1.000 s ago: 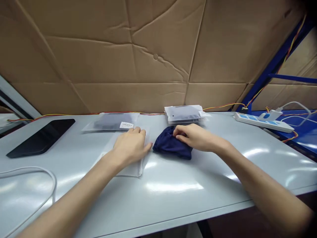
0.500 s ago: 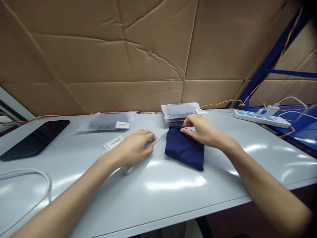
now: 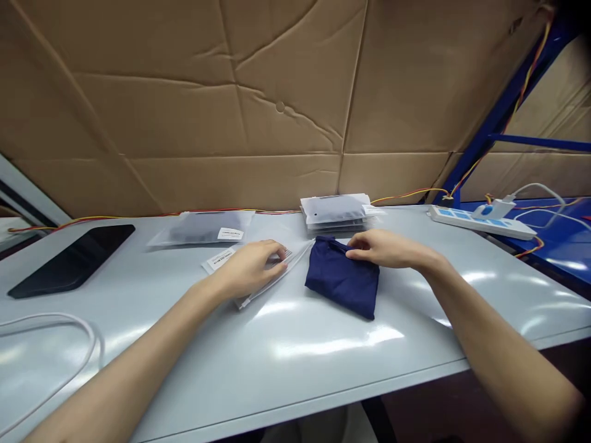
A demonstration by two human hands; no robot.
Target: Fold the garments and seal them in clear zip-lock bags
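My left hand (image 3: 252, 267) grips the edge of a clear plastic zip bag (image 3: 277, 282) lying on the grey table (image 3: 295, 369). A white barcode label (image 3: 220, 260) lies at the bag's far left end. To the right, a folded navy cloth garment (image 3: 341, 280) lies flat. My right hand (image 3: 385, 249) pinches its upper right edge, and the fingers hide a little of the cloth. The hands are a short way apart, with the garment's left edge close to the bag.
A stack of white packaged items (image 3: 335, 212) lies behind the garment, and a sealed bag with dark contents (image 3: 201, 231) lies back left. A black tablet (image 3: 69, 261), white cable (image 3: 95, 344) and power strip (image 3: 480, 221) are nearby. Cardboard lines the wall.
The navy garment has gone from a bunched lump to a flatter fold. My left hand has lifted and turned the bag's edge, and my right hand has moved to the garment's upper edge.
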